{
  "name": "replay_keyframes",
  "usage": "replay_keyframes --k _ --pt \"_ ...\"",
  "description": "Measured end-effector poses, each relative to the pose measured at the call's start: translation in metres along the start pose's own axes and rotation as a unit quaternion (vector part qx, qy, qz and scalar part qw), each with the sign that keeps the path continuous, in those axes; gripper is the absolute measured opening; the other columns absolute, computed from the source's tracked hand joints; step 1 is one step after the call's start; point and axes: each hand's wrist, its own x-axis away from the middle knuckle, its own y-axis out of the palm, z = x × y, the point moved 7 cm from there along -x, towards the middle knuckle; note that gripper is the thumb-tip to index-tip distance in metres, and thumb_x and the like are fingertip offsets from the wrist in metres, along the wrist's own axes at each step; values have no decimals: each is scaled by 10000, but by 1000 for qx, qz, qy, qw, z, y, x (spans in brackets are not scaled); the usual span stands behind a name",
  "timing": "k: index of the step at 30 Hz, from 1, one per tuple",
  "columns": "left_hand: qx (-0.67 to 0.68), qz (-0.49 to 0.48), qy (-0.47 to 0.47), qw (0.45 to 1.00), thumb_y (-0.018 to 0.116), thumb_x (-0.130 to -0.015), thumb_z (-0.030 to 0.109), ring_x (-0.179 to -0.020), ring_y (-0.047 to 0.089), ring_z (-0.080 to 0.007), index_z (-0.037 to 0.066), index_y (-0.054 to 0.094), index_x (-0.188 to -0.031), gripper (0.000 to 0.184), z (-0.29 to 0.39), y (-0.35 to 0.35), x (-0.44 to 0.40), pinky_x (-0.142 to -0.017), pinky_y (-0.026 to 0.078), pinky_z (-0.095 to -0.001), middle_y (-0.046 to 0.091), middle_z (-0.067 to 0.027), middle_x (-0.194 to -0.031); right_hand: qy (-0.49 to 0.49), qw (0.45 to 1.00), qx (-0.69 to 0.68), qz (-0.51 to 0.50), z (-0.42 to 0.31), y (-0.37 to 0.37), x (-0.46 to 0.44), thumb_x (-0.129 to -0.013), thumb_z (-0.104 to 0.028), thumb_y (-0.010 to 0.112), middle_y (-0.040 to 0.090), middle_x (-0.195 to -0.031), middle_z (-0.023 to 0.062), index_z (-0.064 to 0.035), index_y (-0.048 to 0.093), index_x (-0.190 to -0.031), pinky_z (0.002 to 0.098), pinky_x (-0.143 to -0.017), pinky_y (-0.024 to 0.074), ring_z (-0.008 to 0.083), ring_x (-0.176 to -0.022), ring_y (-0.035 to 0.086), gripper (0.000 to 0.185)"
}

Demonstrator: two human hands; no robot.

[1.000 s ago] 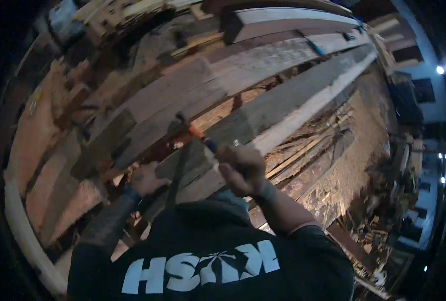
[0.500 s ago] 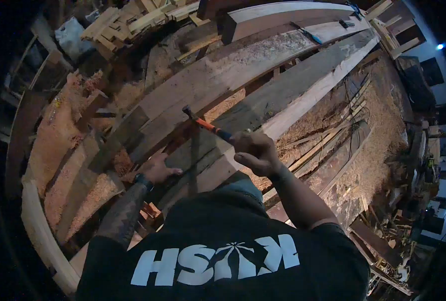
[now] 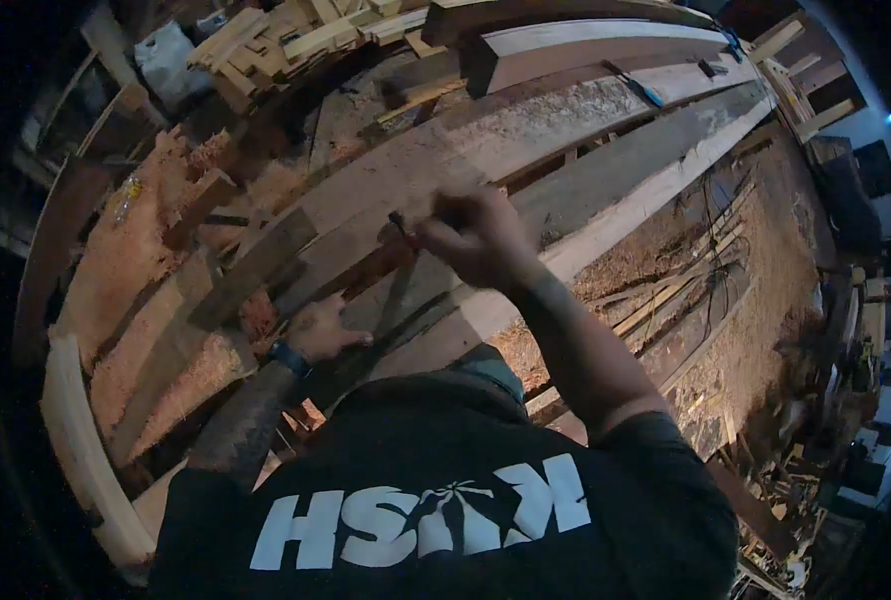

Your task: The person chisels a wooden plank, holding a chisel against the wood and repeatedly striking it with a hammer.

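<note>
My right hand (image 3: 477, 238) is closed around a hammer (image 3: 398, 224) with a dark head and an orange-and-black handle. It is raised over the long timbers, slightly blurred, and covers most of the handle. Lower left, my left hand (image 3: 320, 332) lies at the near end of a thick curved plank (image 3: 355, 215), thumb stretched out sideways and fingers partly hidden. A dark watch is on that wrist. Beside the plank runs a second long timber (image 3: 585, 200) with a paler edge, a gap between the two.
A blue-handled tool (image 3: 645, 92) lies on the far planks. Offcuts (image 3: 240, 50) are piled at the upper left. Wood shavings (image 3: 125, 260) cover the left side and the floor (image 3: 765, 300) at right, where thin strips and a dark cable lie.
My right hand has moved up and left with the hammer, turning it so that less handle shows. My left hand stays at the plank's end. The view has shifted slightly.
</note>
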Motion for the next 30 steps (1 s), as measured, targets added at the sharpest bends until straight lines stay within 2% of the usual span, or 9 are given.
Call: replay_keyframes --k 2,8,10,12,15,20,22,28,30 --pt "-17 14 7 1000 824 -683 658 -1175 632 -387 -32 594 -1322 968 16 -24 -1 -1005 492 -454 666 -256 -1227 -12 998 -55 -2 13 11 -33 -848 -168 691 567 -661 44 -40 603 -684 309 -557 405 111 -595 523 226" --pt "-25 -83 -64 994 839 -661 662 -1169 637 -392 -34 593 -1329 996 19 -23 1 -1003 496 -450 662 -243 -1266 -33 993 -109 -26 30 -7 0 -853 -314 732 653 -744 111 -41 683 -836 375 -640 494 195 -659 593 278" --pt "-39 -22 -21 999 853 -672 623 -1158 646 -381 -25 602 -1324 953 -9 2 -13 -1000 499 -445 670 -231 -1258 -43 968 -243 43 43 -24 50 -861 -94 791 636 -761 25 -24 649 -874 275 -626 446 81 -730 578 159" --pt "-31 -10 -19 999 865 -687 575 -1154 652 -369 -16 610 -1321 904 -9 10 -10 -998 501 -441 678 -220 -1251 -33 993 -88 78 109 -31 97 -846 -65 798 640 -804 26 -21 642 -913 271 -654 455 83 -764 580 175" --pt "15 -51 -55 997 879 -710 497 -1159 656 -348 -5 618 -1322 834 20 -10 0 -999 501 -436 686 -208 -1248 22 961 -221 166 145 -22 154 -819 -41 815 637 -869 23 -19 616 -1046 270 -716 480 103 -802 594 303" --pt "84 -47 -1 995 896 -707 442 -1166 658 -328 10 623 -1327 804 -24 23 -25 -1003 500 -426 697 -198 -1233 -14 938 -313 146 134 -5 137 -836 -99 825 657 -1028 65 -29 634 -1057 343 -874 528 160 -943 637 301" --pt "59 -80 -22 995 903 -696 439 -1172 652 -333 12 618 -1336 821 4 8 -14 -1017 495 -419 686 -199 -1258 -58 944 -312 95 71 -14 109 -867 -65 766 664 -1115 97 -30 637 -1142 347 -898 525 184 -1006 646 306" --pt "81 -78 -67 991 903 -677 517 -1259 595 -354 -47 571 -1362 947 15 -3 -5 -1061 468 -426 617 -232 -1365 -45 993 103 -27 57 -25 127 -900 -44 637 654 -1160 209 -69 629 -1199 442 -881 546 380 -1039 661 300" --pt "82 -83 -30 993 878 -671 587 -1280 578 -352 -53 553 -1376 1006 -6 11 -17 -1066 464 -428 592 -240 -1392 102 981 118 -114 112 -25 159 -896 -46 623 626 -1185 278 -85 561 -1294 522 -861 532 452 -1014 647 404"
